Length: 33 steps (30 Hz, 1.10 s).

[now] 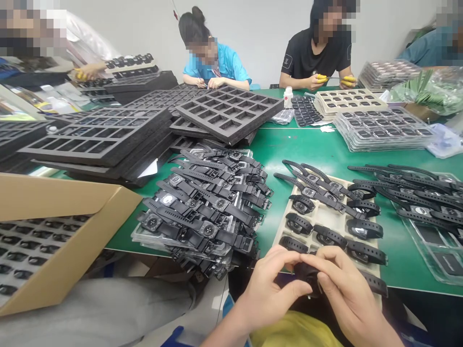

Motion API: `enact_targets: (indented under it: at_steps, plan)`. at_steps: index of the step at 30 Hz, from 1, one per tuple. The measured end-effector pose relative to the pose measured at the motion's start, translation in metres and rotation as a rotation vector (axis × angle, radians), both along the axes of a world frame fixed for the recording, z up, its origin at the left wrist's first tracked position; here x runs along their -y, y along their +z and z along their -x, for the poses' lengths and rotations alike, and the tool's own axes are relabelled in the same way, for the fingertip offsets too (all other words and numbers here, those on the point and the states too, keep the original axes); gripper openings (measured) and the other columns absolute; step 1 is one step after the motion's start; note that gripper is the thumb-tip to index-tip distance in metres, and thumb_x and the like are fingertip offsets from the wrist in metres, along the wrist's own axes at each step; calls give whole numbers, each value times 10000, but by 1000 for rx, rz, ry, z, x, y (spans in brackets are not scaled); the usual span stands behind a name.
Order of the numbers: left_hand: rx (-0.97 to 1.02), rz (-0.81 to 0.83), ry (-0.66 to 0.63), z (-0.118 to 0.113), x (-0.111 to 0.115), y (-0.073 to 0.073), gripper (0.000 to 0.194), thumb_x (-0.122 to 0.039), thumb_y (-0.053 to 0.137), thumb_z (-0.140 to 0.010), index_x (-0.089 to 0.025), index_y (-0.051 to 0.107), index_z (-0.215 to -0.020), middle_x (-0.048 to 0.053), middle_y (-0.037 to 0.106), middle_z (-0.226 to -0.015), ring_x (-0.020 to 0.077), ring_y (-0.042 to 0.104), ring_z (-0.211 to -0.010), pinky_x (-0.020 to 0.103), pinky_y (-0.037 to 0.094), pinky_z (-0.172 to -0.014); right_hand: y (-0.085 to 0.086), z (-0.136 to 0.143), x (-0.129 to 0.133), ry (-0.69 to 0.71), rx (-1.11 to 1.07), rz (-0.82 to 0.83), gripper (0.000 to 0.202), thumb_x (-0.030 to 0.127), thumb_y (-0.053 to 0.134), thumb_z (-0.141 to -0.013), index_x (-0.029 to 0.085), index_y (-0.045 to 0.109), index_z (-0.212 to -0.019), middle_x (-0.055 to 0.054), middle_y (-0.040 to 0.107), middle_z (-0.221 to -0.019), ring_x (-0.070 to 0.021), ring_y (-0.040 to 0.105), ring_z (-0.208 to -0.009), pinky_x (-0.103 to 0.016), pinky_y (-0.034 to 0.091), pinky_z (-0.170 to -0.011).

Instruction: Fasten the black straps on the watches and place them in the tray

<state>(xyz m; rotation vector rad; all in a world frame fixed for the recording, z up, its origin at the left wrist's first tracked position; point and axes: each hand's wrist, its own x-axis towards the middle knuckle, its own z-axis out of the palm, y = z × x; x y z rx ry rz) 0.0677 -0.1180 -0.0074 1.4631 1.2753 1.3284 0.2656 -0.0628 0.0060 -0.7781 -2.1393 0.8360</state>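
Both of my hands meet at the near edge of a cream tray (pixel 327 217), around one black watch (pixel 309 275). My left hand (pixel 269 284) pinches it from the left, thumb below and fingers on top. From the right, my right hand (pixel 342 282) holds the same watch, its fingertips touching the left ones. The fingers hide much of the watch. Several watches with closed black straps sit in the tray's compartments, and a few with straps laid open lie across its far end. Left of the tray is a pile of black watches (pixel 210 207) on clear plastic trays.
Black foam trays (pixel 231 113) are stacked at the back left. A cardboard box (pixel 108 212) with watches stands at the near left. More watches (pixel 419 193) lie on clear trays at the right. Clear trays (pixel 385 130) are stacked behind. Several people work around the green table (pixel 275 149).
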Motion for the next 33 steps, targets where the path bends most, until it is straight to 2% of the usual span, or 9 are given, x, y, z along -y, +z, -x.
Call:
enact_targets:
  at_steps: [3,5,9,15,17,20,26,30,33]
  plan:
    - [116,37,23,-4,1,-7,429,-534,822,-866,-191,776,-1120,63,683,-914,210,656,-859,306,545,-767,-2,0,1,-106,-107,-30,284,163,537,-1055,280,688,-1265,-42,653,-1035,-161,699,-909,-207,585,-786]
    - [147,23,44,-4,2,-11,386,-521,816,-878,-198,789,-1088,60,694,-904,202,668,-841,302,548,-768,0,-2,0,-87,-158,-10,215,149,594,-1029,284,699,-1159,-23,674,-1010,-153,706,-894,-201,580,-788]
    - [116,-67,29,-4,1,-11,246,-366,821,-904,-211,800,-1093,74,763,-924,210,709,-867,309,574,-796,8,-8,-6,51,-51,98,199,161,600,-1038,304,723,-1100,-5,689,-984,-139,724,-866,-185,575,-758]
    - [13,-171,23,-4,-1,-5,288,-127,790,-890,-203,778,-1168,88,815,-1013,213,724,-912,325,602,-832,6,-10,-6,-47,-63,9,261,138,582,-1028,308,730,-1160,-22,691,-1088,-143,729,-967,-179,572,-848]
    - [-26,-189,11,-4,-1,-5,290,-93,771,-891,-186,778,-1165,99,817,-1017,219,723,-916,335,608,-833,6,-11,-6,-10,-32,16,254,134,572,-1031,303,731,-1131,-18,692,-1062,-137,734,-944,-171,574,-828]
    - [-71,-197,-11,-5,-1,-5,263,-91,765,-895,-158,783,-1148,116,818,-1004,232,719,-919,347,617,-829,8,-12,-7,75,55,87,236,155,558,-1052,311,731,-1087,-5,700,-1000,-128,740,-882,-163,580,-774]
    - [-117,-189,-30,-7,-1,-3,263,-108,738,-919,-135,758,-1180,128,808,-1001,240,695,-909,353,614,-811,2,-9,-5,-46,-38,-14,248,151,604,-1030,320,740,-1150,-10,732,-1102,-137,753,-985,-153,587,-875]
    - [-131,-178,-45,-8,0,-3,244,-91,714,-924,-134,760,-1160,124,807,-984,242,683,-898,355,605,-817,8,-11,-8,54,52,41,203,160,606,-1027,303,749,-1043,1,759,-1027,-128,776,-898,-124,601,-780]
    - [-126,-164,-35,-9,2,-4,248,-108,704,-932,-141,745,-1174,123,797,-990,239,675,-893,349,599,-806,13,-11,-10,51,36,44,217,167,616,-1019,311,773,-1060,1,784,-1058,-129,788,-920,-127,604,-816]
